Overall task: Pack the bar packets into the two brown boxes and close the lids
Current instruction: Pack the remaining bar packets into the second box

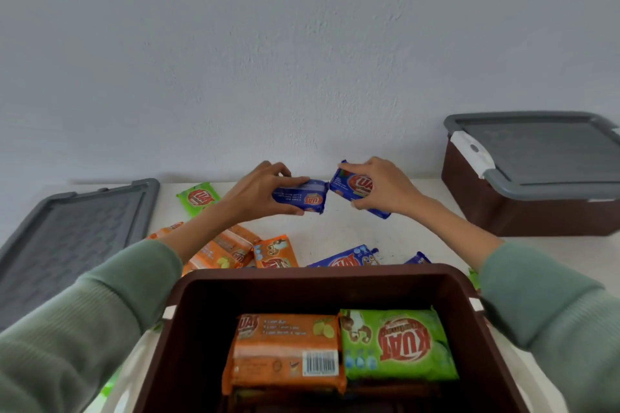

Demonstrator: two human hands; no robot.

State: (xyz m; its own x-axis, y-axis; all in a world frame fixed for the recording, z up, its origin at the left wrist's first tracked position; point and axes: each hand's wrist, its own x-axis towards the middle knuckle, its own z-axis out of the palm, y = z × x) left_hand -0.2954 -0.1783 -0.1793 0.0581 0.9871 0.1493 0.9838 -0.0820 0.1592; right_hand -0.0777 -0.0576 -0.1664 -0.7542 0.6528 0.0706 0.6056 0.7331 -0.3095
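Left hand: left hand (265,189) raised over the table, fingers on top and thumb underneath, curled round a blue rectangular foil bar packet (303,196).
Right hand: right hand (379,186) level with it at its 3 o'clock, fingers and thumb clamped on a second blue foil bar packet (352,186) that is tilted; the two packets' inner ends just meet.
Sleeves: green, on both forearms, running in from 7 and 5 o'clock.
Table: white tabletop (335,228) under the hands.
Loose packets, clock from the hands:
- 9 o'clock: green foil bar packet (198,198), flat, near the wall.
- 7 o'clock: heap of orange foil bar packets (228,248), overlapping, partly under the left forearm.
- 6 o'clock: blue foil packet on the table (349,258), its near edge hidden by the box rim.
- 5 o'clock: corner of another blue packet (417,259).
Open box: brown plastic box without lid (312,282), at 6 o'clock, nearest the camera. Inside, side by side and touching: orange packet with barcode (285,349) on the left, green packet with red logo (396,344) on the right. What lies under them I cannot tell.
Closed box: second brown plastic box (523,211) at 3 o'clock, well apart, grey lid (536,151) seated on it, white latch (469,151) on its end.
Spare lid: loose grey ribbed plastic lid (67,238) flat on the table at 8 o'clock.
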